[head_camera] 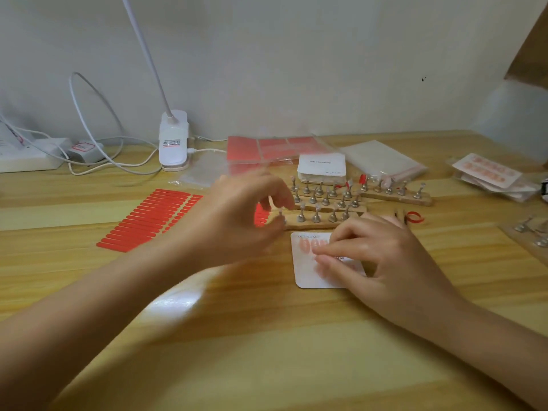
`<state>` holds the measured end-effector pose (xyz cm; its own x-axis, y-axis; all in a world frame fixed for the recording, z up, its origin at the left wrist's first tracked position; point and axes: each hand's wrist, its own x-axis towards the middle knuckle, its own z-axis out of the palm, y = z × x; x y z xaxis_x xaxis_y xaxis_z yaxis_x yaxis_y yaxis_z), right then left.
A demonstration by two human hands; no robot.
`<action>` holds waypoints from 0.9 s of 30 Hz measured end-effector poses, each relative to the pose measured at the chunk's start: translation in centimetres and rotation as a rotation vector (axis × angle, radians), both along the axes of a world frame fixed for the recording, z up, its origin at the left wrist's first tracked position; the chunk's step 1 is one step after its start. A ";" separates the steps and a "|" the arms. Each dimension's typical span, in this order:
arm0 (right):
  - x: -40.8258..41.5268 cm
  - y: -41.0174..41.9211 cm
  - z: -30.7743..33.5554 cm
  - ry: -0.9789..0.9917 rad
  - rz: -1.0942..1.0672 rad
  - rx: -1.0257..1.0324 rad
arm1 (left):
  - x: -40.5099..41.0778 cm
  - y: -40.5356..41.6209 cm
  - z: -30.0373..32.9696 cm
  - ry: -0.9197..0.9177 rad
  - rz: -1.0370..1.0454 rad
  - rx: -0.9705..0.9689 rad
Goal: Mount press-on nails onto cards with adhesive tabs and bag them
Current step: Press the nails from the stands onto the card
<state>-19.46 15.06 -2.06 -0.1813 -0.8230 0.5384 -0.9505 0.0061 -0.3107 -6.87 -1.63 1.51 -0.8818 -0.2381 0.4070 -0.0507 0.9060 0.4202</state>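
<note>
A few pink press-on nails [310, 246] sit on my white card [308, 275]; right grip [382, 256] presses it, left grip [252, 212], blurred, pinches at a metal stand [281, 218]; bagging remains.

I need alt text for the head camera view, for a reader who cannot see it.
A person's right hand presses fingertips on a white card bearing pink press-on nails, while the blurred left hand reaches to a wooden strip of metal nail stands. Red adhesive tabs lie left on the wooden table.

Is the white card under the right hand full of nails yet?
Not full. The card shows a few pink nails in its top row; the right hand hides the rest.
</note>
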 end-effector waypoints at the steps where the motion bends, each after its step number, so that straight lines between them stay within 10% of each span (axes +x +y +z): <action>1: 0.0 0.0 -0.1 0.022 0.001 -0.002 | 0.2 0.5 -0.3 -0.024 -0.038 -0.039; 27: 0.1 -0.1 -0.7 0.174 0.028 0.012 | 1.5 1.9 -3.8 -0.018 -0.095 0.057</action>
<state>-19.39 15.00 -2.77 -0.0631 -0.8330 0.5496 -0.9898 -0.0185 -0.1415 -5.39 0.22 -2.27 -0.9088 -0.1752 0.3788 0.0266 0.8815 0.4714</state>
